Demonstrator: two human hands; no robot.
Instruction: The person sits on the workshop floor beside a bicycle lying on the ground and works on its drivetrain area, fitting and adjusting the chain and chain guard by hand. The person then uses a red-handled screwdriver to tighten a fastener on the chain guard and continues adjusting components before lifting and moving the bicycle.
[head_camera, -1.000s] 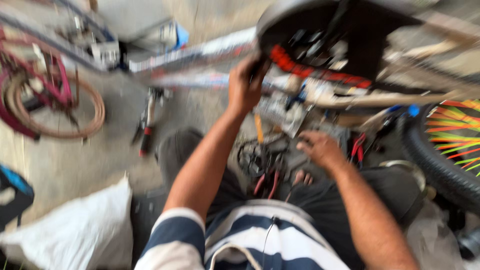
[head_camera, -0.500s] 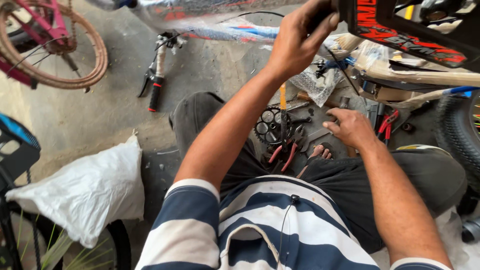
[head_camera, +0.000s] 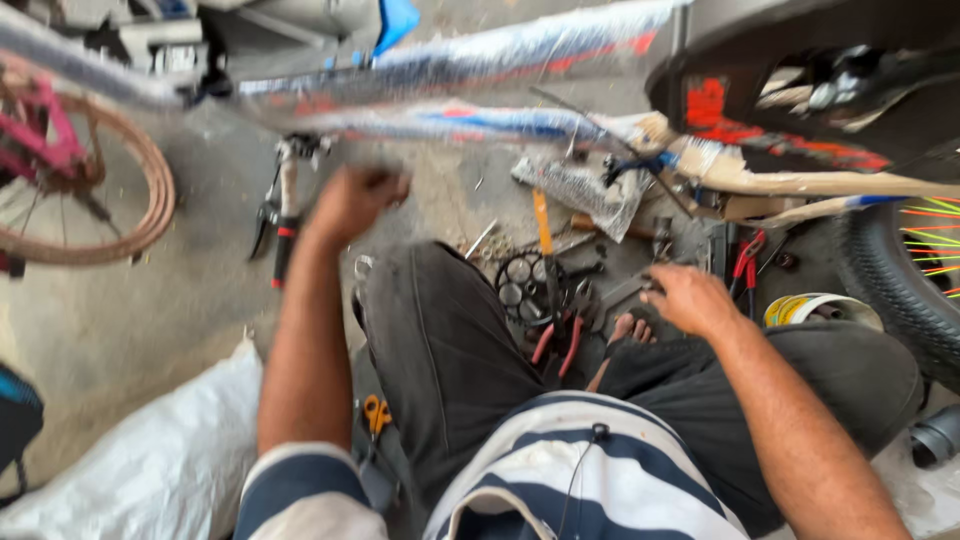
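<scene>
A bare concrete workshop floor (head_camera: 150, 300) is seen from above, strewn with bicycle parts and hand tools around a seated person in dark trousers and a striped shirt. A pink bicycle with a tan-tyred wheel (head_camera: 90, 190) lies at nine o'clock, a white sack (head_camera: 150, 470) at seven o'clock, and a black tyre with coloured spokes (head_camera: 900, 270) at three o'clock.

The left hand (head_camera: 352, 200) is raised at eleven o'clock, just below the wrapped bicycle frame tube (head_camera: 450, 120); it is blurred and appears curled into a loose fist, but whether anything is gripped cannot be told. The right hand (head_camera: 690, 298) is lowered at two o'clock with fingers bent over the tool pile, touching or just above a small metal piece that cannot be identified. Red-handled pliers (head_camera: 558, 345) lie near it, between the knees, beside a black chainring (head_camera: 525, 285).

The frame tube is judged stiff and fairly heavy, with a slippery plastic wrap; it would best be held around the tube with a full closed grip. The pliers would handle as hard and rigid, best taken by the coated handles.
</scene>
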